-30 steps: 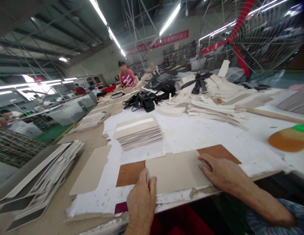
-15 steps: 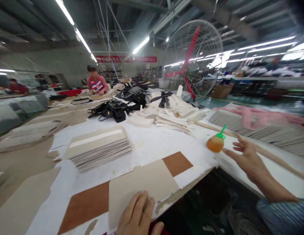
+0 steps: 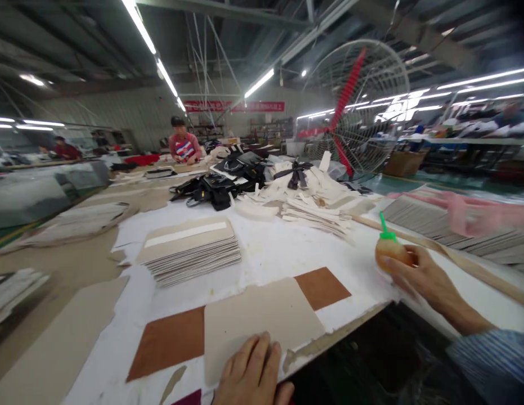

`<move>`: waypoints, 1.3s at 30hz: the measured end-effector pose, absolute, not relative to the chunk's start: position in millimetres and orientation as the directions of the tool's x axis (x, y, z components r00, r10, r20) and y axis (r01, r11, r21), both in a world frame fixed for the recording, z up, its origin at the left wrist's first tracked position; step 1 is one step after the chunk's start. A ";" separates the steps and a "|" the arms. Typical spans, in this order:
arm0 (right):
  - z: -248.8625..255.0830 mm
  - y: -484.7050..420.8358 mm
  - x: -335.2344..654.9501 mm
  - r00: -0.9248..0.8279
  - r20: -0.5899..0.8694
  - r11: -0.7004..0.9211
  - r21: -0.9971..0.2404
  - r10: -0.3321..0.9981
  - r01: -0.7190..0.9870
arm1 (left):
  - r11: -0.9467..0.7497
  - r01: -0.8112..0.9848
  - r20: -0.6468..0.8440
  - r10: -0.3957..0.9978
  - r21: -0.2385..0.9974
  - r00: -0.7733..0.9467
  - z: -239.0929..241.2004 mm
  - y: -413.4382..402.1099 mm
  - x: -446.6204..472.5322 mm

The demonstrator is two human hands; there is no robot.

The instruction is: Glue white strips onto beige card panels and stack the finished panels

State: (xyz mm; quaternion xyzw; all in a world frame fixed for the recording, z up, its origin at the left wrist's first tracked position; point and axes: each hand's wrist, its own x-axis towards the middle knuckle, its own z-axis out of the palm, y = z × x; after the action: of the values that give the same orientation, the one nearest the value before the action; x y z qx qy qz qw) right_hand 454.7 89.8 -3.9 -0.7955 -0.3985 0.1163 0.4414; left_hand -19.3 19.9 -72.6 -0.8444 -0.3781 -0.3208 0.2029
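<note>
My left hand (image 3: 252, 368) lies flat with fingers stretched out on the near edge of a beige board panel (image 3: 265, 309). A brown rectangular piece (image 3: 171, 342) adjoins the panel on its left, and a second brown piece (image 3: 323, 287) adjoins it on the right. At the right of the table, my right hand (image 3: 430, 287) is closed around a round squeeze bottle (image 3: 386, 251) of amber liquid. The bottle's green spout (image 3: 385, 225) points up above the fingers.
A neat stack of beige panels (image 3: 194, 253) stands behind the brown piece. Farther back lie black bags (image 3: 219, 185) and cream strips (image 3: 316, 211). Grey sheets (image 3: 439, 219) with pink material are at right. A large fan (image 3: 354, 107) and a co-worker (image 3: 184, 146) are beyond.
My right hand has moved in from beside the squeeze bottle and closed around it. My left hand stays flat on the beige panel. The whole view has shifted slightly.
</note>
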 end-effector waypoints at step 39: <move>24.3 44.4 327.2 0.274 0.089 -0.089 -0.813 0.958 0.576 | -0.587 0.805 0.618 0.666 0.090 0.417 -35.7 -5.1 -0.1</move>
State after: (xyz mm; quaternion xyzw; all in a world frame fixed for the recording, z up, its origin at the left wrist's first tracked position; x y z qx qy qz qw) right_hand 327.2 44.4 24.3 -0.6963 -0.5506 0.2444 0.3902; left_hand -0.1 -5.1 -35.7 -0.8343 -0.4409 -0.3118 0.1111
